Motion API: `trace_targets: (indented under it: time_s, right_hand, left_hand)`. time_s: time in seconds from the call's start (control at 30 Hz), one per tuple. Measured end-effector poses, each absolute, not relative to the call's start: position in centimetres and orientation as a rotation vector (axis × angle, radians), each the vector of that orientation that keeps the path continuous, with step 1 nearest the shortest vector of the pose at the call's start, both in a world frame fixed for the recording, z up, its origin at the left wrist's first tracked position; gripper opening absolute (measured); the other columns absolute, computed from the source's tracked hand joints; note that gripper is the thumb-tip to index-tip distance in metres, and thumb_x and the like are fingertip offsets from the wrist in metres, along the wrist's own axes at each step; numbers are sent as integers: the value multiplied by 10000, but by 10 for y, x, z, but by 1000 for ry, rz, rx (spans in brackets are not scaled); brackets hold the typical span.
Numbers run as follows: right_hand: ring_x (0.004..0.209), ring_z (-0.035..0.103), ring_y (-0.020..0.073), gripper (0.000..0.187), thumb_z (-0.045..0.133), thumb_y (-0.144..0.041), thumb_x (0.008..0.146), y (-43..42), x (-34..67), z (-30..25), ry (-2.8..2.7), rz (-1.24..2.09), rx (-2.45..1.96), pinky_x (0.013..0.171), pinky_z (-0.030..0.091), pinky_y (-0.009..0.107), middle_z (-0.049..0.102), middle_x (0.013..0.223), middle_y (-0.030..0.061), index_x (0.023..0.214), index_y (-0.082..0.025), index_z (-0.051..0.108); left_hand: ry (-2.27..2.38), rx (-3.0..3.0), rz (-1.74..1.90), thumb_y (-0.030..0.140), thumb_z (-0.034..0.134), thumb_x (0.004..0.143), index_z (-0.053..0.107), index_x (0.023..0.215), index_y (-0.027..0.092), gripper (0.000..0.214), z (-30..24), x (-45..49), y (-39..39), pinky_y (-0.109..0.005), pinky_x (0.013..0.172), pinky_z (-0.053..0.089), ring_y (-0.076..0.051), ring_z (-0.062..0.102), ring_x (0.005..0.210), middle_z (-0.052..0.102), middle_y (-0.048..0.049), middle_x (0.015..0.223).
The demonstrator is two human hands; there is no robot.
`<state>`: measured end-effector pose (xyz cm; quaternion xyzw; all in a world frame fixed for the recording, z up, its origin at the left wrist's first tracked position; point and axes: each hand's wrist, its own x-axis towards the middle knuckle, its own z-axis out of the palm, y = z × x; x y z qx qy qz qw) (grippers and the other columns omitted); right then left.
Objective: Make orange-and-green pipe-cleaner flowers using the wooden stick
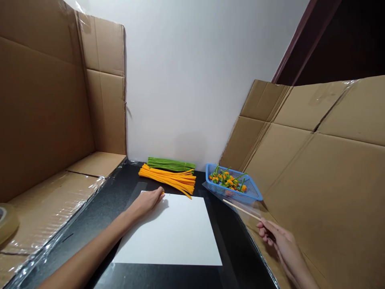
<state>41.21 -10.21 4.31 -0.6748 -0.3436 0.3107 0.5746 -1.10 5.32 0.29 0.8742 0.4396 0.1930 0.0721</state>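
My left hand (pixel 152 199) is closed above the far left corner of the white sheet (pixel 174 237). A speck of orange shows at its fingertips, mostly hidden by the fingers, so its kind cannot be made out. On the right, my right hand (pixel 278 239) grips a thin wooden stick (pixel 242 210) by its near end; the stick points up and left toward the blue basket. Just beyond my left hand lies a bundle of orange pipe cleaners (pixel 168 178), some ends reaching the sheet's far edge. Behind it rests a bundle of green pipe cleaners (pixel 171 163).
A blue plastic basket (pixel 255 192) at the back right holds several small orange pieces with green stems (pixel 228 180). Cardboard walls (pixel 105 100) rise left and right of the black table (pixel 237 249). A tape roll (pixel 9 224) sits at the far left.
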Motion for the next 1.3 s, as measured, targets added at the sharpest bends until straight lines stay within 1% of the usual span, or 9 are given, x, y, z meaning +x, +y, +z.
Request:
trace_targets:
  time_s: [0.17,0.27,0.33,0.47,0.67,0.8,1.0,1.13,1.3]
  right_hand:
    - [485,542,184,454,682,-623,595,-115,452,16,-932,541,-1827,429,386,287,648,592,89,672,-187,782]
    - [631,671,305,352,639,-587,616,-116,475,8,-1111,187,-2085,516,474,367,752,718,113,662,-272,791]
    - [660,691,333,330,596,-569,646,-115,489,2,-1291,-24,-2135,560,499,401,769,752,99,639,-294,778]
    - [700,693,343,406,503,-553,730,-114,501,-11,-1514,-270,-2195,607,520,426,760,765,114,691,-253,774]
    - [809,626,315,467,381,-457,902,-102,439,-6,-1727,-732,-1915,733,500,451,704,900,149,918,-169,749]
    - [952,612,270,321,467,-369,941,-66,362,9,-1974,-636,-1586,904,462,407,679,1000,122,1021,-191,722]
    - [994,557,257,269,444,-232,964,32,264,39,-2278,-418,-1536,889,435,359,646,1053,122,1016,-182,703]
    - [1120,509,277,285,415,-162,958,110,225,60,-2427,-405,-1718,939,387,352,628,1143,160,1080,-152,673]
    - [1009,595,227,261,478,-168,943,179,198,59,-2428,-295,-1833,809,417,285,677,1076,118,1085,-167,697]
  left_hand:
    - [1266,2595,565,412,337,1003,489,1107,199,281,0,2,41,-285,655,381,-212,640,751,695,-57,886]
    - [1200,2520,642,500,475,938,491,1173,189,390,2,-3,40,-291,675,398,-207,617,772,671,-55,910]
    - [1144,2406,733,523,492,922,505,1191,189,429,3,-9,44,-291,700,411,-194,603,789,661,-53,940]
    - [1137,1978,1076,527,357,968,534,1149,184,426,-2,-26,65,-269,708,422,-168,576,767,638,-28,877]
    - [1023,1771,1037,570,478,898,585,1004,142,454,-6,-39,77,-243,634,413,-146,558,693,615,-29,813]
    - [908,2286,693,515,738,737,674,960,173,414,1,-37,61,-252,691,413,-167,568,793,636,-35,907]
    - [849,2406,711,379,596,913,715,1001,190,240,0,-41,55,-244,712,421,-149,586,804,640,-49,930]
    - [848,2434,759,347,566,940,716,1013,188,231,-4,-41,57,-244,726,433,-159,595,842,640,-65,951]
    - [951,2507,742,328,601,920,696,1017,214,177,-5,-39,54,-249,751,430,-161,595,870,642,-44,969]
